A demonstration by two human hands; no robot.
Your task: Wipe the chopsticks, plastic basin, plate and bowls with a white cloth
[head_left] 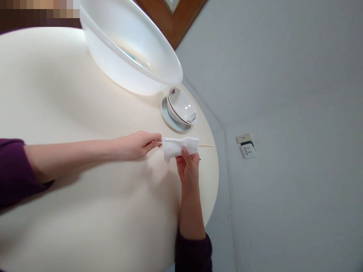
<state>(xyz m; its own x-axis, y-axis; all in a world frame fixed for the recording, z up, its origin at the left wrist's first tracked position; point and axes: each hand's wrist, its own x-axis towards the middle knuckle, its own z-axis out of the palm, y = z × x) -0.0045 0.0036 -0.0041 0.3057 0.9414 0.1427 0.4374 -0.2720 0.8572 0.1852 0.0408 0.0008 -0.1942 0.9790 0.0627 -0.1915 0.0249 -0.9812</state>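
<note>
round cream table (70, 109) bears a white basin (133, 49) and a saucer (171, 121).

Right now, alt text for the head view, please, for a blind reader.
The left hand pinches one end of a thin wooden stick while the right hand holds a white tissue around it, over a cream table. Beyond stand stacked bowls on a saucer and a large translucent basin.
</note>
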